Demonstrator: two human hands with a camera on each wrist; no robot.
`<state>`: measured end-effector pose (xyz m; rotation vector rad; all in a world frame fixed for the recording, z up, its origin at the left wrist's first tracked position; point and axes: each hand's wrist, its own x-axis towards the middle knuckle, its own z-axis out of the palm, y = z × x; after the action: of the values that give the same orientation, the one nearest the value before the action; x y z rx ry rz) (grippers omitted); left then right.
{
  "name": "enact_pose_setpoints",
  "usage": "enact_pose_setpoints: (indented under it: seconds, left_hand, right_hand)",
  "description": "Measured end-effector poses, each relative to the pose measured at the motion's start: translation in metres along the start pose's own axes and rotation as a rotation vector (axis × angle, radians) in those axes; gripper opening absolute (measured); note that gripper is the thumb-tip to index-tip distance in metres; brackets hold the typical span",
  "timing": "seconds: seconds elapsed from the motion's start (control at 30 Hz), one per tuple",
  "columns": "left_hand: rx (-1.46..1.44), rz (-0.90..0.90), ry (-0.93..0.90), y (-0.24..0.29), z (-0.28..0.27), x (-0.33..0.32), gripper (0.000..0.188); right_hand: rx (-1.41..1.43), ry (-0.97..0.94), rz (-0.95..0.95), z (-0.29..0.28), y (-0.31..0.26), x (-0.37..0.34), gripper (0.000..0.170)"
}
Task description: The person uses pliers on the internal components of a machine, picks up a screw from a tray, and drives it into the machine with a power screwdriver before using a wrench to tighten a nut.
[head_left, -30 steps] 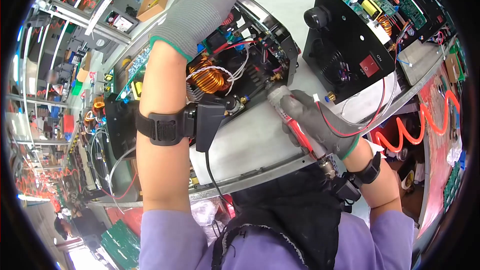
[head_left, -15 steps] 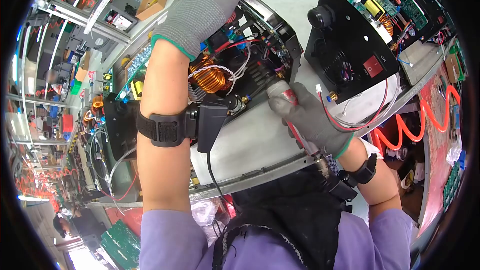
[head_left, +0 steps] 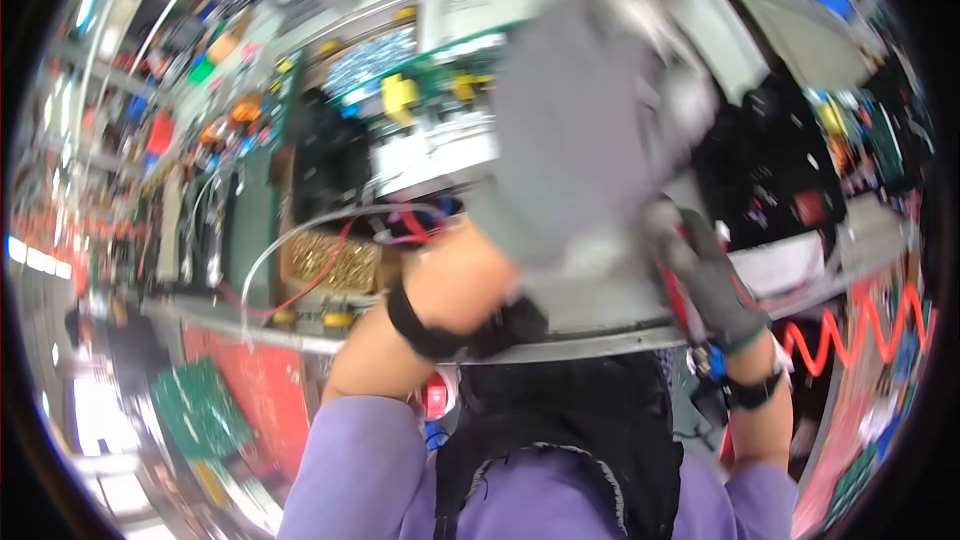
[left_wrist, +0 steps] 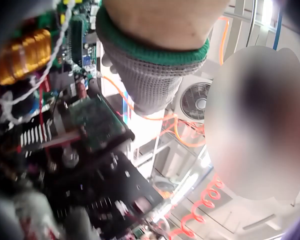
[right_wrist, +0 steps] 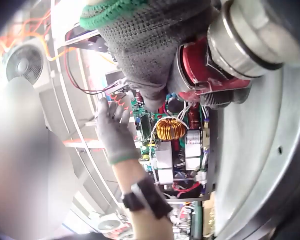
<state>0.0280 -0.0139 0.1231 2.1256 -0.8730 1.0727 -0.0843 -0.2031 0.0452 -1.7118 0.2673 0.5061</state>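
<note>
In the head view my gloved left hand (head_left: 590,130) is a grey blur above the bench, hiding most of what lies beneath it. The right wrist view shows that left hand with its fingers spread loosely, holding nothing, beside an open electronics unit. This unit has a copper-wound coil (right_wrist: 170,129), white blocks and a green circuit board. My gloved right hand (head_left: 715,285) grips a red-and-metal air screwdriver (right_wrist: 200,65) by its body, near the bench's front edge. Its tip is hidden in the right wrist view.
Black panels (head_left: 770,165) with a red switch stand to the right, near other circuit boards. A box of brass fittings (head_left: 325,260) sits on the left, below circuit boards with yellow parts (head_left: 400,98). An orange coiled air hose (head_left: 860,335) hangs at right.
The head view has swung and blurred. My left hand has left the unit's far side and moved right and nearer. My right hand has drawn away from the unit, still gripping the air screwdriver.
</note>
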Motion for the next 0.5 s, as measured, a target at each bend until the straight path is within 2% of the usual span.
enact_pose_setpoints:
  seconds: [0.07,0.1,0.13,0.17,0.2,0.23,0.27,0.3,0.33,0.37,0.4,0.43,0.47,0.5]
  left_hand:
    - [-0.087,-0.005,-0.220,0.025,-0.045,-0.060,0.031]
    - [-0.296,-0.143,-0.566,0.031,-0.073,-0.072,0.030]
    - [-0.280,-0.262,-0.877,0.029,-0.095,-0.100,0.031]
    - [-0.244,-0.345,-1.240,0.020,-0.116,-0.112,0.032]
    - [-0.241,-0.508,-1.486,0.011,-0.136,-0.119,0.034]
    - [-0.183,-0.618,-1.527,-0.003,-0.157,-0.140,0.033]
    - [-0.115,-0.742,-1.372,-0.018,-0.180,-0.162,0.030]
    - [-0.022,-0.858,-1.334,-0.038,-0.199,-0.166,0.025]
    - [0.117,-1.036,-1.205,-0.057,-0.211,-0.177,0.021]
    - [0.328,-1.055,-0.957,-0.072,-0.218,-0.188,0.021]
    - [0.495,-1.005,-0.913,-0.095,-0.225,-0.194,0.025]
    - [0.573,-0.911,-0.818,-0.118,-0.232,-0.213,0.039]
    - [0.566,-0.914,-0.812,-0.126,-0.229,-0.215,0.039]
    - [0.582,-0.956,-0.880,-0.134,-0.227,-0.215,0.045]
  right_hand:
    - [-0.214,0.127,-0.280,0.003,0.014,-0.012,0.049]
    - [-0.304,0.061,-0.204,-0.001,0.006,-0.019,0.055]
    - [-0.432,0.024,-0.240,-0.004,0.007,-0.019,0.061]
    - [-0.544,-0.008,-0.172,-0.002,-0.006,-0.024,0.062]
    - [-0.659,-0.031,-0.104,0.000,-0.016,-0.028,0.064]
    - [-0.668,-0.055,-0.108,0.001,-0.015,-0.025,0.064]
    - [-0.737,-0.067,-0.182,0.001,-0.011,-0.022,0.066]
    - [-0.805,-0.078,-0.253,0.002,-0.010,-0.019,0.068]
    - [-0.813,-0.090,-0.256,0.005,-0.015,-0.017,0.068]
    - [-0.832,-0.127,-0.222,0.008,-0.022,-0.015,0.068]
    - [-0.851,-0.159,-0.186,0.011,-0.027,-0.014,0.069]
    - [-0.860,-0.158,-0.187,0.013,-0.028,-0.013,0.069]
    - [-0.861,-0.161,-0.174,0.015,-0.028,-0.012,0.068]
    - [-0.863,-0.161,-0.161,0.018,-0.028,-0.010,0.067]
